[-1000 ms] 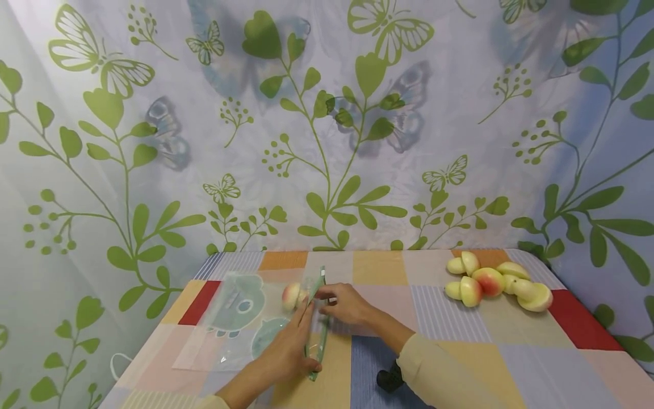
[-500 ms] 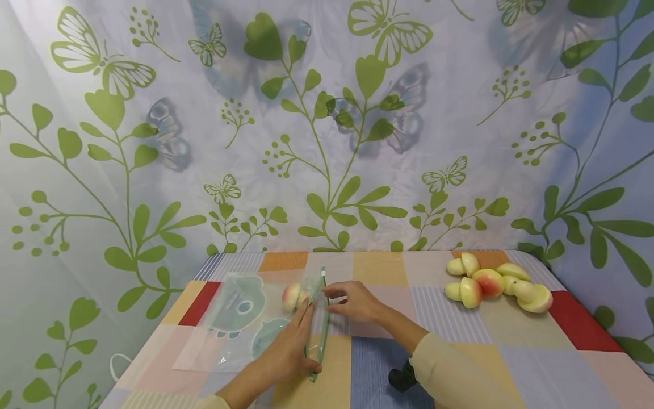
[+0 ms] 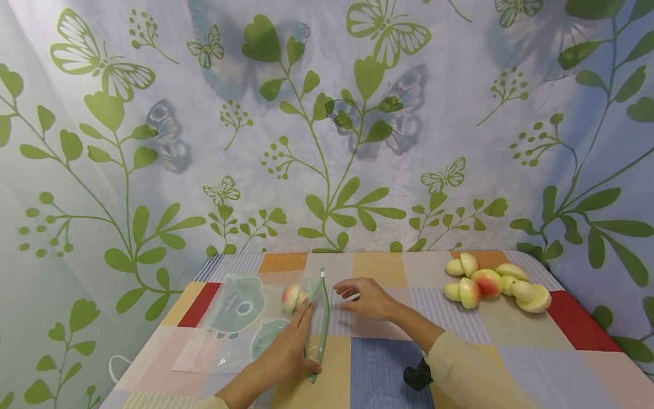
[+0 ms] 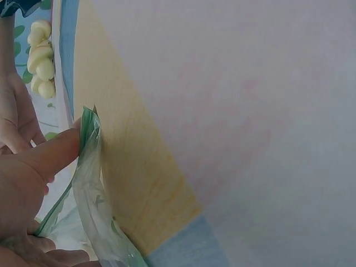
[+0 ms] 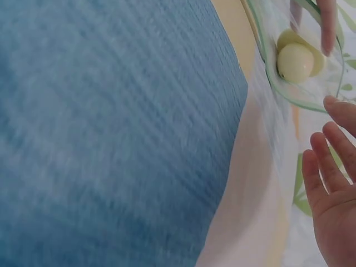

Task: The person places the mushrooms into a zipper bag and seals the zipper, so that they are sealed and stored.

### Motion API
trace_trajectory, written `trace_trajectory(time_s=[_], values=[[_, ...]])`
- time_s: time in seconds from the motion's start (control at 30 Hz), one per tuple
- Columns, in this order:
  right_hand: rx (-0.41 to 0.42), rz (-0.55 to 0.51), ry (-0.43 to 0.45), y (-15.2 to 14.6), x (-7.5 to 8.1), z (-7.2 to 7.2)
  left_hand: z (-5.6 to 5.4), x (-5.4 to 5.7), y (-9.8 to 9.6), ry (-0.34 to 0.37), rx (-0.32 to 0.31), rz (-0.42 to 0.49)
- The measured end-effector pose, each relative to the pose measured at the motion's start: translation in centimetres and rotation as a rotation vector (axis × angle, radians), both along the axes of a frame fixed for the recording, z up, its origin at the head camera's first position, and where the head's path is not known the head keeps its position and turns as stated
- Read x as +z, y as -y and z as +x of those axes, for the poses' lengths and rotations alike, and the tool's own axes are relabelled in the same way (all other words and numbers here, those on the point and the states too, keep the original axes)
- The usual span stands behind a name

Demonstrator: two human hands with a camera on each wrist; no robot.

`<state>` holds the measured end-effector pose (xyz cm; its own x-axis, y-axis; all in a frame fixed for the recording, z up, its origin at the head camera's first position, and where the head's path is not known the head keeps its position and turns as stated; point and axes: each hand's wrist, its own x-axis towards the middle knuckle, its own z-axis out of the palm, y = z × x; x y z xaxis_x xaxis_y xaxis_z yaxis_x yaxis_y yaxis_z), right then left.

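Observation:
A clear zip bag [image 3: 204,346] with green cartoon prints and a green zip edge lies on the left of the table, its mouth spread toward the right. My left hand [image 3: 286,352] holds that mouth, thumb on the green edge [image 4: 89,130] near the front corner and fingers extended farther back. Inside the bag lies a rounded yellow-and-red fruit-like piece [image 3: 292,296], pale yellow in the right wrist view. Just right of the mouth, my right hand [image 3: 369,298] is in the air with relaxed, slightly bent fingers, holding nothing and apart from the bag.
Several similar yellow-and-red fruit-like pieces [image 3: 489,282] lie clustered at the back right of the patchwork-covered table [image 3: 388,318]. A small black object [image 3: 418,376] sits by the right sleeve. A curtain [image 3: 327,125] with leaves and butterflies hangs behind.
My right hand has drawn back from the bag mouth to the right, its fingers leaving the green edge. The left hand and bag have stayed nearly still.

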<state>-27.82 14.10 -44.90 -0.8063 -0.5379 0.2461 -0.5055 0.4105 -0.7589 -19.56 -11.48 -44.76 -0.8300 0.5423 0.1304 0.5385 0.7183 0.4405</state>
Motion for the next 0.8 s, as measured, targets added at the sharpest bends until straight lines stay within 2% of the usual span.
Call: trace_trajectory(time_s=[0.4, 0.8], values=[[-0.009, -0.010, -0.006, -3.4, 0.6, 0.7, 0.2, 0.0, -0.1, 0.009, 0.033, 0.023], [-0.080, 0.012, -0.003, -7.4, 1.4, 1.7, 0.1, -0.3, 0.1, 0.023, 0.037, 0.035]])
